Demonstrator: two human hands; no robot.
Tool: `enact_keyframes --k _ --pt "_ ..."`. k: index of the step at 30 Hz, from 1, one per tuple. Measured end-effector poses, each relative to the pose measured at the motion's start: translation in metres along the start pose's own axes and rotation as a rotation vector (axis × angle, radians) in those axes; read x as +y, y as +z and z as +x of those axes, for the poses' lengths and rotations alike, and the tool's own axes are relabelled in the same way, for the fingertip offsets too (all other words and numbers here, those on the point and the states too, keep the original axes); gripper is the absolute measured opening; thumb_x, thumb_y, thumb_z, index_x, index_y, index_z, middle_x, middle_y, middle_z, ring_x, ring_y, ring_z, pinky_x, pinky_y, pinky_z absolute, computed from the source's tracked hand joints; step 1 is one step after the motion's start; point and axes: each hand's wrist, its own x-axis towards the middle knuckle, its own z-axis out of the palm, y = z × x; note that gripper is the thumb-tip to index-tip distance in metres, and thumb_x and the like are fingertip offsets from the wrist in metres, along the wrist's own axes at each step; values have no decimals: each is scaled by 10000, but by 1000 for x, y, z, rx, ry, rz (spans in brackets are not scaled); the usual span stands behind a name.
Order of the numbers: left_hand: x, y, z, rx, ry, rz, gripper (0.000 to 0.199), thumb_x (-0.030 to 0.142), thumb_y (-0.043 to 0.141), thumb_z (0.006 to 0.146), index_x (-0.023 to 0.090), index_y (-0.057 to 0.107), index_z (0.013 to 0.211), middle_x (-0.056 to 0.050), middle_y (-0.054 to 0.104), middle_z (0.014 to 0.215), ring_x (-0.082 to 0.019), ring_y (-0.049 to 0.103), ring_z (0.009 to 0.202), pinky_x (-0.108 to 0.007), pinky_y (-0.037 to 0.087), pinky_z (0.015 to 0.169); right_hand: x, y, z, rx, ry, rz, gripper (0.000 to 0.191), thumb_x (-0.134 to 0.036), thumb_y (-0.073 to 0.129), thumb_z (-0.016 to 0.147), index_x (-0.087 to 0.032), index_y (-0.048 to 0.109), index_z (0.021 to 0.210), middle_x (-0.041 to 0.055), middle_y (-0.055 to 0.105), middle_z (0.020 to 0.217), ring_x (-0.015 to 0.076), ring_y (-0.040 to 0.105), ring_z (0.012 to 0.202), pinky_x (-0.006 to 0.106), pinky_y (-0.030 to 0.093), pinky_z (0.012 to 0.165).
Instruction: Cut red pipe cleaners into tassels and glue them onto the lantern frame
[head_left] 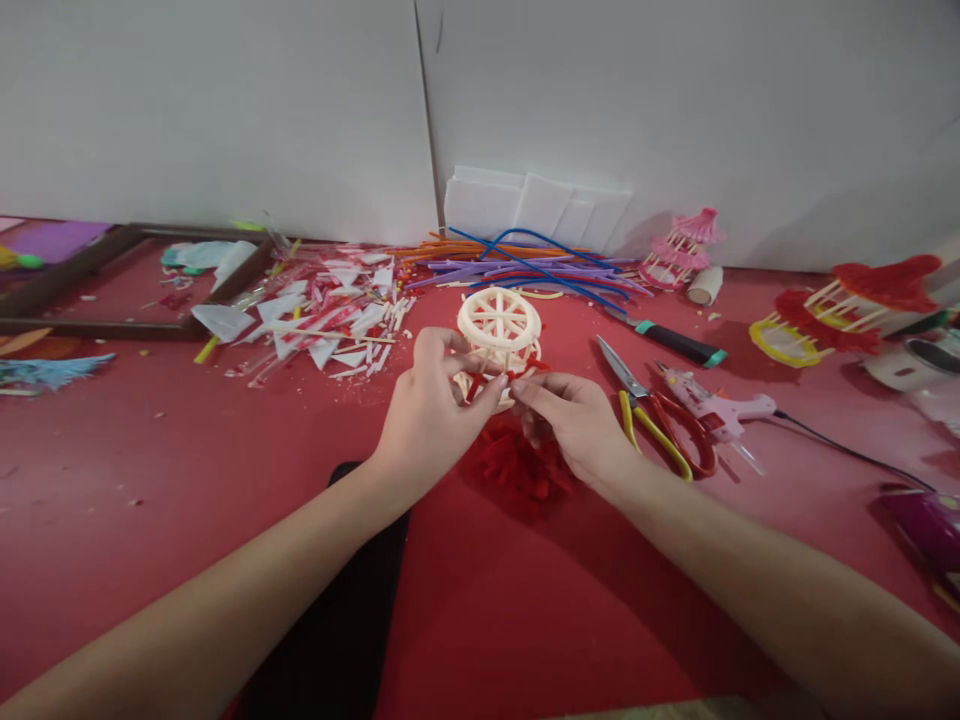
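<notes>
White sheets (pixel 538 208) stand against the pale wall (pixel 225 110).

Lower storey of the cream wheel-topped model (pixel 499 318), largely masked from the onlooker by the left hand (pixel 431 410) and right hand (pixel 581 420). The thin red strip (pixel 534 365) between them is too small to trace end to end. The crumpled red bundle (pixel 517 468), blurred in outline, lies partly behind the right hand. The flat black object (pixel 322 625) runs beneath the left forearm (pixel 247 580) and is cut off below; the dark-brown rectangular frame (pixel 112 328), at left; the glossy magenta object (pixel 919 525), at right.
</notes>
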Motion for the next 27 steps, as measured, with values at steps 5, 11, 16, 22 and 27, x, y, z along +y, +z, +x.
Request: enact_keyframes --k 5,11,16,22,27 --pt "1 1 0 -9 -18 -13 401 223 687 771 236 356 997 5 719 871 -95 612 501 -218 429 482 1 -2 0 -2 -23 -89 282 -480 754 718 -213 669 682 -39 563 469 102 461 383 244 337 396" --pt "4 0 3 -34 -73 -85 452 182 693 749 236 330 1013 -11 722 880 -110 633 540 -219 439 479 5 -4 -1 24 -59 -159 240 -442 738 768 -213 691 711 -35 589 490 94 467 382 236 315 395" --pt "6 -1 4 -46 -54 -43 442 201 684 767 240 315 1008 3 709 844 -112 599 483 -249 443 475 4 -1 2 -13 27 65 278 -446 835 643 -197 723 698 -30 601 517 93 494 435 227 339 417" --pt "5 4 1 36 -128 -56 501 310 763 732 250 339 992 13 717 792 -186 704 666 -292 517 577 2 1 0 -13 29 54 293 -436 850 607 -184 711 667 -30 599 488 82 465 424 227 328 428" --pt "4 3 2 49 -178 -84 518 319 792 691 249 360 968 11 716 803 -208 725 721 -301 539 596 4 -1 -1 -61 -2 0 289 -469 801 663 -197 711 700 -18 631 546 97 494 454 243 370 456"
